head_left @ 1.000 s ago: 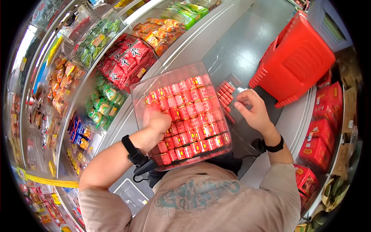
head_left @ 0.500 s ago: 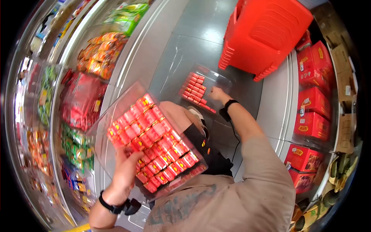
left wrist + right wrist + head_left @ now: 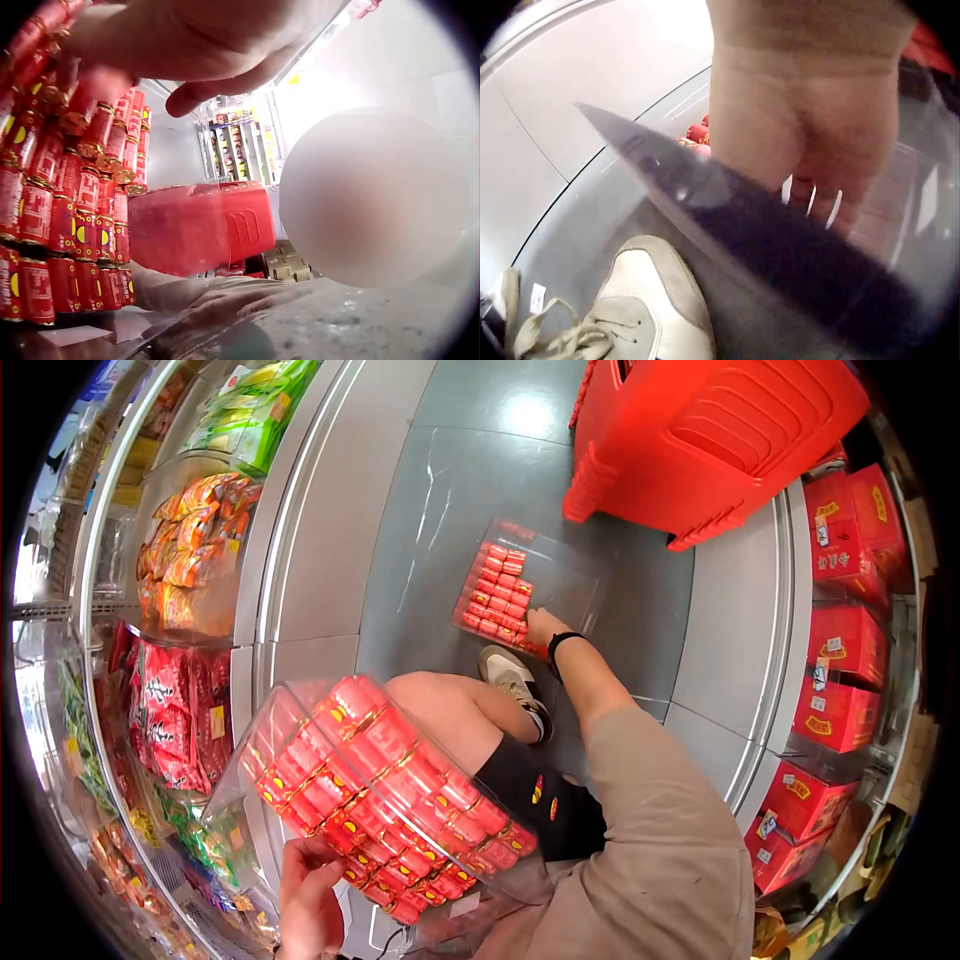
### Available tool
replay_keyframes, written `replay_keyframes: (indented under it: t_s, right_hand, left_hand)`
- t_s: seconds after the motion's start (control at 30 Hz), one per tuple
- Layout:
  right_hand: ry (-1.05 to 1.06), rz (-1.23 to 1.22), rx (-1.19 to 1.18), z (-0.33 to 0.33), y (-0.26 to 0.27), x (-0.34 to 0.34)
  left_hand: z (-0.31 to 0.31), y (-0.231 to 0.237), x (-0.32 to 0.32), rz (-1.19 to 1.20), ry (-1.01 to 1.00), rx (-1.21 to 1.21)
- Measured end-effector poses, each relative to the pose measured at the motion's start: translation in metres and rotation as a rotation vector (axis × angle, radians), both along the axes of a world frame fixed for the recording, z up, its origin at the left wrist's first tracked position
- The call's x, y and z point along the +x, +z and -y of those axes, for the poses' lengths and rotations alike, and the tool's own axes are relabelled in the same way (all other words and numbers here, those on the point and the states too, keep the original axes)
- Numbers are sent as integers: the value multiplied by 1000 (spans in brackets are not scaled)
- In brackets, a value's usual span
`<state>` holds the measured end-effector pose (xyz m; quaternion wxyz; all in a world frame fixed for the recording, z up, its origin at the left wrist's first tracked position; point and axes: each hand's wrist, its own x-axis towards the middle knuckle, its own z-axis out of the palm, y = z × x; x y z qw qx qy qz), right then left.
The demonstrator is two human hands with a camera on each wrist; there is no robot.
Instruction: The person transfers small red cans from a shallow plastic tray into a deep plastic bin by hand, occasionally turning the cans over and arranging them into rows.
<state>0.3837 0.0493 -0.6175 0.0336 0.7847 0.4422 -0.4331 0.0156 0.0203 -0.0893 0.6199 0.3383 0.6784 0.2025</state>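
Note:
In the head view, a clear plastic box (image 3: 270, 705) packed with rows of red-wrapped rolls (image 3: 370, 800) leans tilted over the person's lap. My left hand (image 3: 312, 895) is at its left side, fingertips at the rolls; in the left wrist view the thumb (image 3: 184, 99) stands apart from the fingers, whose grip is blurred. On the floor lies a second clear box (image 3: 575, 585), partly filled with red rolls (image 3: 498, 595). My right hand (image 3: 543, 628) reaches down into it beside the stack. Its fingertips are hidden in the right wrist view, behind a dark blurred strip (image 3: 735, 217).
A red plastic basket stack (image 3: 720, 440) stands ahead on the right. Shelves of bagged snacks (image 3: 200, 550) line the left, and red gift boxes (image 3: 840, 640) the right. The person's shoe (image 3: 510, 675) is close to the floor box.
My right hand has moved from beside the lap box down into the floor box. The lap box has tilted and shifted left, and the left hand has slid to its near left side.

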Motion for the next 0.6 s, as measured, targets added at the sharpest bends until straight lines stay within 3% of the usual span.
replay_keyframes:
  t_s: [0.1, 0.2, 0.27, 0.3, 0.4, 0.6]
  right_hand:
    - [80, -3, 10, -1, 7, 9]
    - [131, -215, -10, -19, 22, 41]
    - [-135, -238, 94, -36, 15, 61]
    - [-107, -101, 289, -39, -1, 70]
    - [-29, -12, 407, -48, -7, 66]
    - [-94, 42, 295, -61, 1, 28]
  left_hand:
    - [-5, 3, 4, 34, 51, -60]
    - [-7, 4, -6, 37, 36, -53]
    - [-7, 6, -8, 45, 42, -50]
    - [-7, 9, -7, 54, 50, -56]
    - [-8, 12, -4, 100, 64, -64]
    - [-8, 15, -2, 113, 95, -34]
